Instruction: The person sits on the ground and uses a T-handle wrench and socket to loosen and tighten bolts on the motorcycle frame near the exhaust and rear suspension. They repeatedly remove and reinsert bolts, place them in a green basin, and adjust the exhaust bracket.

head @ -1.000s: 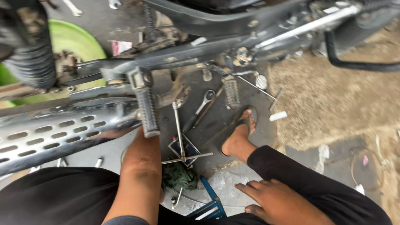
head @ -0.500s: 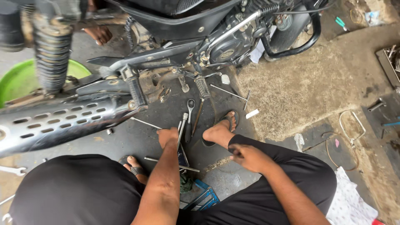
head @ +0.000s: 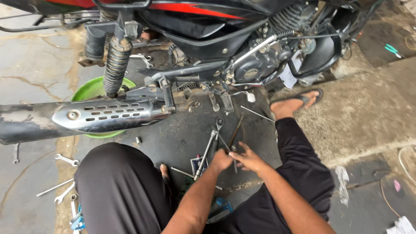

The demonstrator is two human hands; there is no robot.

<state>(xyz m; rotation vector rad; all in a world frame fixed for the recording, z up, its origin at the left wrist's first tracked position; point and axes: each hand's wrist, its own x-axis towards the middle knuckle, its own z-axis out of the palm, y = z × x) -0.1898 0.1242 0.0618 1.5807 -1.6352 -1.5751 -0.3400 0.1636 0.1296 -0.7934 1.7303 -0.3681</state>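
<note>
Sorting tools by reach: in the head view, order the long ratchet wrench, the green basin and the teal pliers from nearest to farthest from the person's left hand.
From the left hand:
1. Long ratchet wrench, just left of it.
2. Green basin, far left, behind the exhaust.
3. Teal pliers, far upper right.

Single head-worn view, no second view to overlap. The scene is looked down on steeply from above a crouched person's knees, facing forward toward the side of a motorcycle [head: 242, 52]. The lower frame is filled by the person's own legs and forearms, seen close. The left hand [head: 222, 159] and right hand [head: 248, 158] are caught near centre, over the dark floor mat [head: 173, 138]. The exhaust muffler [head: 108, 115] is crossed at mid-left; concrete floor [head: 372, 117] is taken in at right.
</note>
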